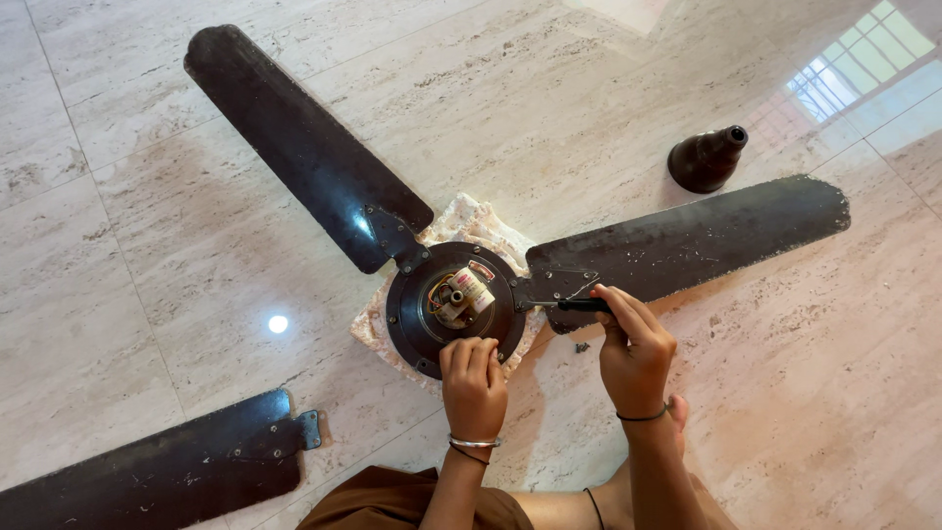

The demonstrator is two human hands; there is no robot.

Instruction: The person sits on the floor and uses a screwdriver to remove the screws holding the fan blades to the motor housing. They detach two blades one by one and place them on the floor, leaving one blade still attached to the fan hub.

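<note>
Resting on a cloth pad point(471, 224), the fan motor point(453, 309) looks heavy and rigid; it is steadied at its near rim by the left hand point(473, 385), fingers pressed together, while the right hand point(633, 351) pinches a screwdriver point(579, 305) beside it.

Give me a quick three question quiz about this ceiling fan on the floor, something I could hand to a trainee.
1. True or false: all three blades are attached to the fan motor.
2. What does the right hand hold? A) a hammer B) a screwdriver C) a brush
3. Where does the left hand rest?

Key
1. False. Two blades are attached; the loose blade lies apart on the floor at lower left.
2. B. Its tip points at the bracket of the right blade.
3. On the near rim of the motor, which sits on a cloth.
</note>
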